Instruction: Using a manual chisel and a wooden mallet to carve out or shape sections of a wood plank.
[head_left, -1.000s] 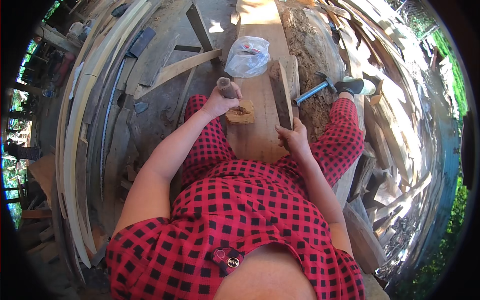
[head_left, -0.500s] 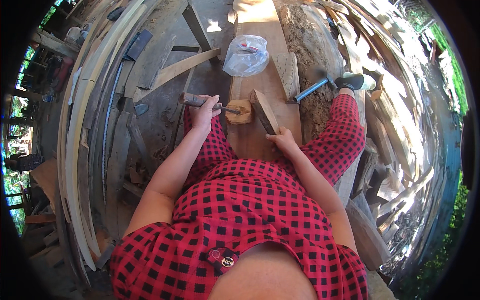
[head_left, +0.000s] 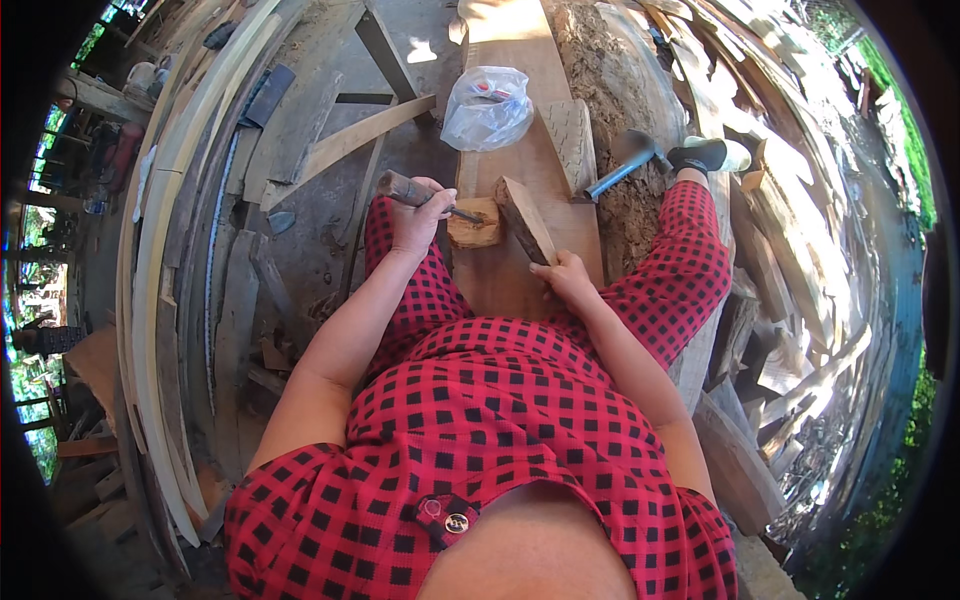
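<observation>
My left hand [head_left: 420, 215] is closed around a chisel [head_left: 403, 188] with a brown wooden handle. The chisel's dark blade points right, its tip at a small block of wood [head_left: 474, 223] with a rough, cut top face. That block lies on a wide wooden plank [head_left: 490, 285] between my legs. My right hand [head_left: 568, 279] grips the near end of a short, thick piece of wood [head_left: 524, 218], which slants up and to the left. Its far end is beside the block. The right fingers are partly hidden under the wood.
Farther up the plank sits a clear plastic bag [head_left: 487, 110] with something red inside. Beside it lies a wood offcut [head_left: 568, 148]. A hammer [head_left: 625, 170] with a blue handle rests on a rough log [head_left: 610, 90]. Long boards [head_left: 165, 200] line the left, and split wood [head_left: 800, 250] is piled right.
My left hand has shifted slightly to the right and its chisel handle has tilted, the butt now higher. The right hand and its piece of wood stay nearly in place.
</observation>
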